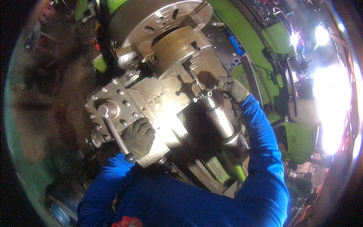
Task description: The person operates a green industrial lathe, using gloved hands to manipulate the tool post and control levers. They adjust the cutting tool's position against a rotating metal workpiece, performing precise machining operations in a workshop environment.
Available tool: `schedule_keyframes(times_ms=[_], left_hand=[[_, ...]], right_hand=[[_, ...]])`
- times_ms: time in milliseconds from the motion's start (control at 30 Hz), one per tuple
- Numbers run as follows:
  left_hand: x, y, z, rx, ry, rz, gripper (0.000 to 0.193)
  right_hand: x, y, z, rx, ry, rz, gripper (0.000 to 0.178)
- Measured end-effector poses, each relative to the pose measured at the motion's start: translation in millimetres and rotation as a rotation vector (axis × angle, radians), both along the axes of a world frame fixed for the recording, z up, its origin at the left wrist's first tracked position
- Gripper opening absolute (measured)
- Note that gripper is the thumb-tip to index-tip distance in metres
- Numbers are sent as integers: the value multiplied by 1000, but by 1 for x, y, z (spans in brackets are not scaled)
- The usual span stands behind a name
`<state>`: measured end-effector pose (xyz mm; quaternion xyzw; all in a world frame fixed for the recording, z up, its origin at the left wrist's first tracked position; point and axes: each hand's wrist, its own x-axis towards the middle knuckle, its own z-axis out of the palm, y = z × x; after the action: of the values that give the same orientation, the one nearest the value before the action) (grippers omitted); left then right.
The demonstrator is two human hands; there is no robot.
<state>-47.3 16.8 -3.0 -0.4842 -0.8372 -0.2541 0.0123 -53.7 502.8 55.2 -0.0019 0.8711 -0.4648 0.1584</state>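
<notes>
My right hand [233,89], in a grey glove, is closed around the handle end of what looks like a chuck key [214,88], at the right side of a drill chuck [206,96]. A twist drill bit [197,81] points from that chuck toward the large lathe chuck [181,51]. The gloved left hand [140,139] lies on the slide beside the square tool post [109,108], fingers slightly bent and holding nothing visible. Close along its left side runs the tool post's lever [116,136], ending in a round knob.
The drill chuck sits in the tailstock quill [222,123], pointing at the lathe chuck. Lower down are the lathe bed rails [206,176]. Green machine panels [300,140] stand to the right, with strong glare beyond. A cutting tool [131,77] projects from the tool post.
</notes>
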Motion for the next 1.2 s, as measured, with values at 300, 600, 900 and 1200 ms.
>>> schedule_keyframes(times_ms=[300,600,900,1200], left_hand=[[-1,0,10,-7,4,6,24],[-3,0,12,1,7,-8,22],[-1,-1,7,-48,1,-9,24],[-4,2,12,9,25,1,20]], right_hand=[[-23,-9,26,-121,-588,-258,27],[-22,24,-13,104,-125,192,28],[-12,-6,-13,16,67,20,19],[-6,9,-20,213,257,205,22]])
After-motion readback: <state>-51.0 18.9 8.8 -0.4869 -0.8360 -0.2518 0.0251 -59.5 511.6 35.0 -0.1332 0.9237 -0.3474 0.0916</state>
